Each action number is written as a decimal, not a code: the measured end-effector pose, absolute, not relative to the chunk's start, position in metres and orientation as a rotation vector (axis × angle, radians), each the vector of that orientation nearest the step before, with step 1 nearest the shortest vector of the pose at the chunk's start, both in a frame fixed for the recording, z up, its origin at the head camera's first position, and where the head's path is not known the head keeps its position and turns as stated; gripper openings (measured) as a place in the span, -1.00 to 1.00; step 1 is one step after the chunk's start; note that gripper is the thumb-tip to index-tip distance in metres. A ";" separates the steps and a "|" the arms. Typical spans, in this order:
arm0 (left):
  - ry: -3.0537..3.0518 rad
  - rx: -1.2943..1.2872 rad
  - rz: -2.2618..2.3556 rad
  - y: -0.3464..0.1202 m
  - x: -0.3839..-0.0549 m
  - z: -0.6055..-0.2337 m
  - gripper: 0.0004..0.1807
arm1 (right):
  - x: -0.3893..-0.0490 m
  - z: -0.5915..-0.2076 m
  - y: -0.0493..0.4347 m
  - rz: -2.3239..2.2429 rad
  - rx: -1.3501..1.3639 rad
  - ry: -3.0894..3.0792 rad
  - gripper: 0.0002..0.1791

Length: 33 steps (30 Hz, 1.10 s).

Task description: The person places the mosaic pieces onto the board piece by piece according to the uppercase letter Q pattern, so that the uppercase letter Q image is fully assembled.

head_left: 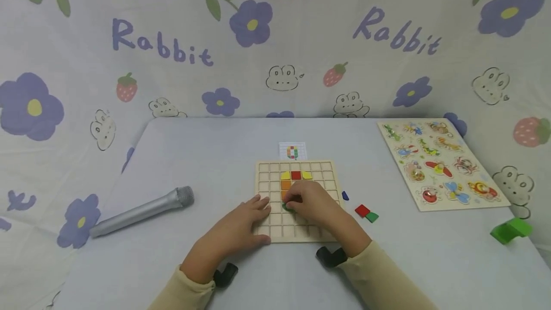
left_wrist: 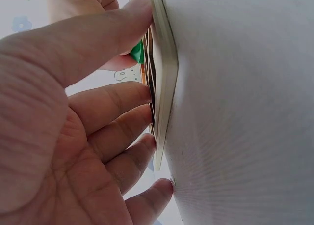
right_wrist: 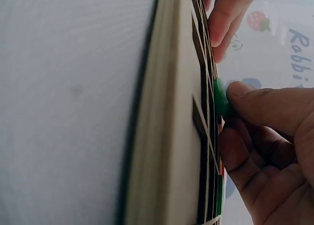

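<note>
A wooden grid board (head_left: 301, 240) lies in the middle of the table. On its cells sit yellow corner tiles (head_left: 307, 175), a red square tile (head_left: 296, 175) and orange tiles (head_left: 286, 184). My right hand (head_left: 312, 204) is over the board, its thumb and fingers pinching a green tile (right_wrist: 222, 98) at the grid surface. That hand partly covers the tiles below it in the head view. My left hand (head_left: 238, 228) rests on the board's left side, with thumb and fingertips touching the edge and the fingers spread.
A small pattern card (head_left: 292, 150) lies behind the board. To the right are a blue piece (head_left: 345, 195), a red tile (head_left: 362, 210) and a green tile (head_left: 372, 217). Farther out stand an insect puzzle (head_left: 443, 166), a green block (head_left: 511, 230) and, leftward, a silver microphone (head_left: 144, 212).
</note>
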<state>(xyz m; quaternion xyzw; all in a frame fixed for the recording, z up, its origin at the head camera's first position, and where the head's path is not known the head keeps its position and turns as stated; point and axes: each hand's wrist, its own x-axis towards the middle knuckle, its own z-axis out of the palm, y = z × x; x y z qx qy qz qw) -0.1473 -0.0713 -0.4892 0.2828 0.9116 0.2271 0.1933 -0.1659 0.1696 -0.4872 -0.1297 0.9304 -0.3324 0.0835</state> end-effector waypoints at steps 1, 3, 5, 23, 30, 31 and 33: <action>2.560 0.796 0.634 -0.071 -0.148 -0.489 -0.14 | -0.166 -0.487 0.170 -0.986 -0.387 2.781 -0.90; 2.563 0.796 0.632 -0.070 -0.147 -0.489 -0.14 | -0.166 -0.488 0.171 -0.986 -0.384 2.784 -0.90; 2.563 0.790 0.632 -0.070 -0.147 -0.489 -0.14 | -0.166 -0.487 0.172 -0.997 -0.381 2.783 -0.91; 2.570 0.778 0.634 -0.070 -0.147 -0.485 -0.14 | -0.154 -0.484 0.158 -0.892 -0.258 2.783 -0.89; 2.574 0.783 0.642 -0.071 -0.146 -0.487 -0.15 | -0.154 -0.487 0.155 -0.922 -0.227 2.801 -0.88; 2.574 0.784 0.642 -0.071 -0.146 -0.487 -0.15 | -0.154 -0.487 0.155 -0.925 -0.220 2.801 -0.89; 2.571 0.786 0.643 -0.070 -0.147 -0.487 -0.15 | -0.153 -0.487 0.156 -0.930 -0.204 2.797 -0.89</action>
